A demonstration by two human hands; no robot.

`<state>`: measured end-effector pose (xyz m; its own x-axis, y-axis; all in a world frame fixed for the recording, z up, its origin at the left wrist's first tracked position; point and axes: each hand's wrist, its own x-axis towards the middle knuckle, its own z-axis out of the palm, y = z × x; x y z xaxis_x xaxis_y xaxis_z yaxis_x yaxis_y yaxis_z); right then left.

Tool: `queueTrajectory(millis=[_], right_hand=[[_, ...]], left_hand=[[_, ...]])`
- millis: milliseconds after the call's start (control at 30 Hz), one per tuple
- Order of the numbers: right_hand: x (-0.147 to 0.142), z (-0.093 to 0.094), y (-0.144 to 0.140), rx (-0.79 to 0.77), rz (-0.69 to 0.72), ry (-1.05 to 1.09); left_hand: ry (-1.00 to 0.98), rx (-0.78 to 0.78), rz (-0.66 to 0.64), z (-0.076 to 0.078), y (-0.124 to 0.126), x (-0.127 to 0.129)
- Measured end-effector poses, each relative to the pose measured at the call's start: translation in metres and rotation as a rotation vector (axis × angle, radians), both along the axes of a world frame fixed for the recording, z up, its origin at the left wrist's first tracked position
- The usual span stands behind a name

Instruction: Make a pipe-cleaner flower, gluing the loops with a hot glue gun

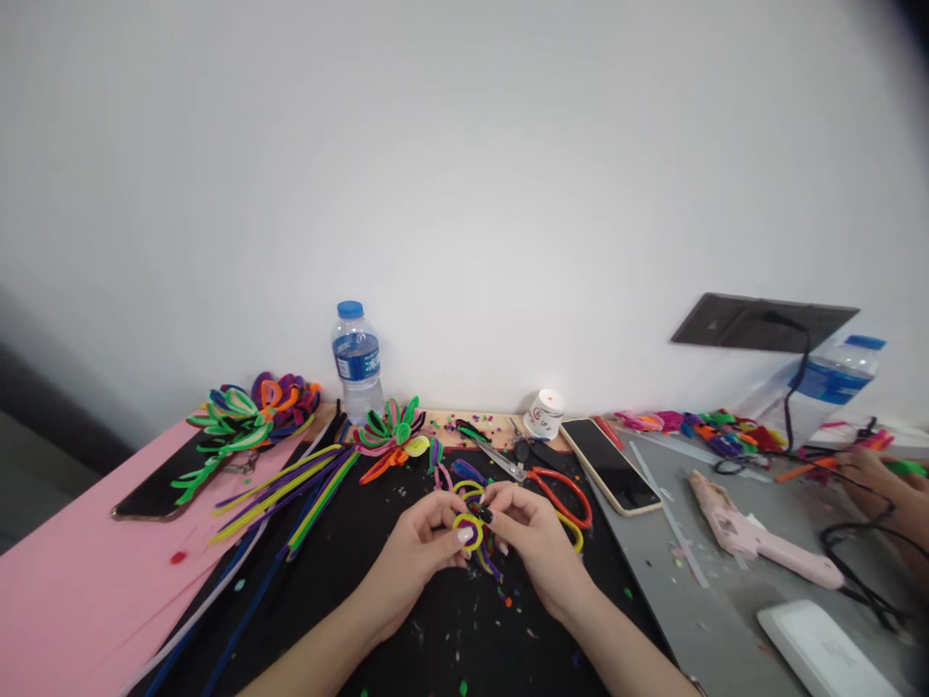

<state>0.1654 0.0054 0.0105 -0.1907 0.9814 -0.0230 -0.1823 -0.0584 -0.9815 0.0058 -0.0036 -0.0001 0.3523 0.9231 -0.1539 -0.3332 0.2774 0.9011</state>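
We can't fully make out the fuzzy yellow-and-purple ring (471,532) between our two hands, since fingers cover part of it and loose strands tangle behind. It sits above the middle of the black mat (341,542). Our left hand (427,534) pinches it between thumb and fingers; our right hand (535,530) has its fingers drawn together at the ring's upper edge, but we cannot tell whether they grip it. The red-orange-handled scissors (562,489) lie just beyond our right hand. At the right border, another person's hand (867,479) is cut off, blurred among cables; the white object (820,649) below is cropped too. A green fuzzy flower (232,416) partly covers a dark phone (145,494) on the left.

The mat is strewn with tiny coloured scraps, with a pink sheet (79,561) on its left and a grey surface (653,552) on its right, where a pink glue gun (762,542) lies. Behind rises a plain pale wall (464,194) with a dark socket plate (733,322).
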Motion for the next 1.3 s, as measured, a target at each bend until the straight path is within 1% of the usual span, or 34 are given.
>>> queueTrajectory(millis=[267, 433, 700, 867, 1167, 1300], right_hand=[[-0.0037, -0.0057, -0.0015, -0.013, -0.019, 0.079], [-0.0078, -0.0066, -0.0039, -0.005, -0.021, 0.134], [-0.0072, -0.0022, -0.0059, 0.133, -0.059, -0.052], [-0.0057, -0.0018, -0.0054, 0.195, -0.040, -0.104], [-0.0021, 0.0020, -0.0026, 0.216, 0.015, -0.121], [-0.0019, 0.0010, -0.0022, 0.218, 0.025, -0.131]], left_hand=[[-0.066, -0.008, 0.026, 0.0040, -0.0017, 0.0005], [-0.158, -0.064, 0.036, 0.0039, -0.0023, 0.0005], [-0.271, -0.201, 0.036, -0.0017, -0.0041, 0.0009], [-0.292, -0.202, 0.001, -0.0004, -0.0039, 0.0002], [-0.261, -0.210, -0.059, -0.0006, -0.0030, -0.0009], [-0.232, -0.207, -0.059, -0.0001, -0.0037, -0.0010]])
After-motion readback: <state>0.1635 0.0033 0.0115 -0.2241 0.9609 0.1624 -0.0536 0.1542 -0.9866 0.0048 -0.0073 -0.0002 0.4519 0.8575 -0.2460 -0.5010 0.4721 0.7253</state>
